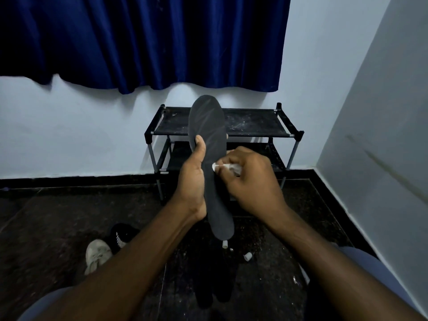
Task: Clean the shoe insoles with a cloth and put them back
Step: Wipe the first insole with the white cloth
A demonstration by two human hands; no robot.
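A long dark grey insole (209,126) stands upright in the middle of the view, toe end up. My left hand (193,179) grips it from the left, thumb laid along its front face. My right hand (251,179) pinches a small white cloth (223,167) and presses it against the insole's right side near the middle. A pale grey shoe (97,254) lies on the floor at lower left, beside a black shoe (121,235). A second dark insole shape (208,290) lies on the floor below, hard to make out.
A black two-tier shoe rack (254,122) stands against the pale wall behind the insole. A blue curtain (143,40) hangs above. Small white bits (247,256) lie on the dark speckled floor. The right wall (382,135) closes in on that side. My knees show at the bottom corners.
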